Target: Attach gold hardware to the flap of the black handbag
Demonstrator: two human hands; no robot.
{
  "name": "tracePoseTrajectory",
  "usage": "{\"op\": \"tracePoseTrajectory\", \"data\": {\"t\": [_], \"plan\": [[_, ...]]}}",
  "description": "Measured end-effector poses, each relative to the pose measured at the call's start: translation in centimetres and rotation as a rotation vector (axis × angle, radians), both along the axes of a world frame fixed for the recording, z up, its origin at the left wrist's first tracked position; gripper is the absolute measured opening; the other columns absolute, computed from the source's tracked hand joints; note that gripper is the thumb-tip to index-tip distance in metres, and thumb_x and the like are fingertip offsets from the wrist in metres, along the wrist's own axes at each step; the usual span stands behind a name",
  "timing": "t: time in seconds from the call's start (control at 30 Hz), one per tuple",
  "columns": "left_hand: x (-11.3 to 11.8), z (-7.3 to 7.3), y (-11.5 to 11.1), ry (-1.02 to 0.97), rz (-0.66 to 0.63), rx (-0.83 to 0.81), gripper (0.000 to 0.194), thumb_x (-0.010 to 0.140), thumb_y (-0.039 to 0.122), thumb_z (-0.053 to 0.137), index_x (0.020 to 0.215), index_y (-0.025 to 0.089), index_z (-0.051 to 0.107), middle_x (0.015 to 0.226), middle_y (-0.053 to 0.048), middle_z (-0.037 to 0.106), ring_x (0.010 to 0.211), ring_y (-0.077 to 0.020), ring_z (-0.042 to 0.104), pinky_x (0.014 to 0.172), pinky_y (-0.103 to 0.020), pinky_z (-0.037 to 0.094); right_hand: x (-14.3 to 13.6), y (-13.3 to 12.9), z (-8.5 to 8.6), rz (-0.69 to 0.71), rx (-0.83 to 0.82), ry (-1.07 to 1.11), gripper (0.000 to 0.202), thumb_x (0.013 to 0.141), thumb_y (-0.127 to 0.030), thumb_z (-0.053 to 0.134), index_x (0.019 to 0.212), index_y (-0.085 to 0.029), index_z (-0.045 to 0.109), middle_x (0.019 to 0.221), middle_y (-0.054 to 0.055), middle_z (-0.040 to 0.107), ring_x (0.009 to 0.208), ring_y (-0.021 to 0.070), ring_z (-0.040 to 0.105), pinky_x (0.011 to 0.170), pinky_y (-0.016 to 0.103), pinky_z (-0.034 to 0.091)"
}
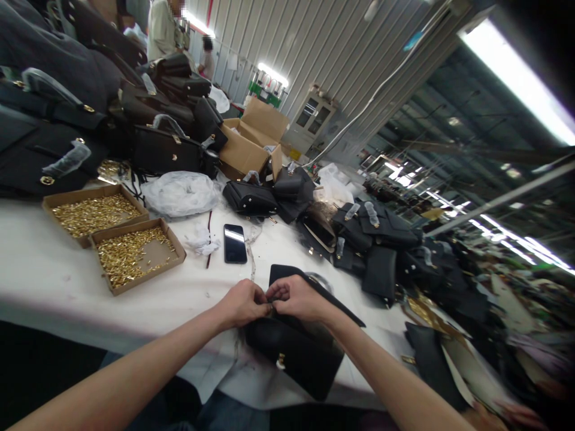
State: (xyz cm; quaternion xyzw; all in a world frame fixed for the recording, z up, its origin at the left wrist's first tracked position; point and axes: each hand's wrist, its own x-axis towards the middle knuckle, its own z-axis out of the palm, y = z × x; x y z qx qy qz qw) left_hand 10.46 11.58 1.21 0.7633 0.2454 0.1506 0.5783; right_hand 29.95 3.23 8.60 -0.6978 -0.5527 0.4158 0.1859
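Observation:
A black handbag (296, 353) lies tilted at the table's front edge, its dark flap (281, 273) folded back and a gold clasp (281, 360) on its front. Over the bag's upper left edge, my left hand (245, 304) and my right hand (294, 297) meet with their fingertips pinched close together. Whatever sits between the fingertips is too small and hidden to name. Part of a clear-wrapped handle (320, 280) shows behind my right hand.
Two cardboard trays of small gold metal pieces (96, 212) (135, 254) stand at left. A phone (235, 243) lies beyond my hands. Black handbags (166, 149) (380, 275), crumpled plastic (179, 193) and an open carton (245, 149) crowd the back and right. Two people stand far back.

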Motion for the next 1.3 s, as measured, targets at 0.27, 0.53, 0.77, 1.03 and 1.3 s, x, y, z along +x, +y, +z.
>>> {"op": "tracePoseTrajectory", "data": {"t": [0.27,0.53,0.77,1.03,1.3], "plan": [[0.5,-0.2,-0.6,0.019,0.073,0.049,0.027,0.078,0.04,0.071,0.078,0.017,0.085,0.065,-0.004,0.072,0.067,-0.0192,0.064,0.059,-0.029,0.036,-0.2,-0.2,0.1,0.027,0.008,0.004,0.037,0.07,-0.014,0.072,0.105,-0.013,0.084,0.088,0.005,0.081,0.08,0.0185,0.073,0.073,0.027,0.058],[0.4,-0.6,-0.6,0.028,0.088,0.052,0.029,0.079,0.043,0.073,0.083,0.018,0.086,0.072,-0.005,0.076,0.07,-0.0203,0.067,0.061,-0.029,0.038,-0.6,-0.4,0.5,0.049,0.042,-0.023,0.036,0.071,-0.012,0.071,0.104,-0.015,0.084,0.087,0.004,0.081,0.079,0.0184,0.072,0.07,0.026,0.057],[0.4,0.0,-0.3,0.053,0.044,0.04,0.031,0.081,0.044,0.07,0.078,0.016,0.084,0.063,-0.002,0.066,0.066,-0.0179,0.061,0.056,-0.028,0.033,-1.0,-0.8,0.5,0.042,0.108,-0.043,0.036,0.071,-0.008,0.069,0.104,-0.016,0.082,0.091,0.004,0.081,0.082,0.0196,0.073,0.07,0.026,0.056],[0.2,0.3,-0.3,0.054,-0.004,0.074,0.031,0.084,0.043,0.068,0.08,0.017,0.083,0.063,0.0,0.063,0.064,-0.0164,0.054,0.057,-0.029,0.031,-1.6,-2.2,1.0,0.032,0.151,-0.033,0.041,0.078,-0.008,0.067,0.117,-0.019,0.075,0.102,0.004,0.082,0.095,0.0217,0.077,0.086,0.032,0.059],[0.3,0.1,-0.4,0.018,-0.053,0.146,0.028,0.087,0.039,0.064,0.077,0.018,0.08,0.062,0.001,0.058,0.062,-0.0151,0.048,0.056,-0.029,0.027,-1.0,-3.4,0.4,-0.045,0.163,0.035,0.04,0.081,-0.011,0.069,0.12,-0.019,0.073,0.109,0.005,0.081,0.104,0.0236,0.077,0.097,0.037,0.057]]}}
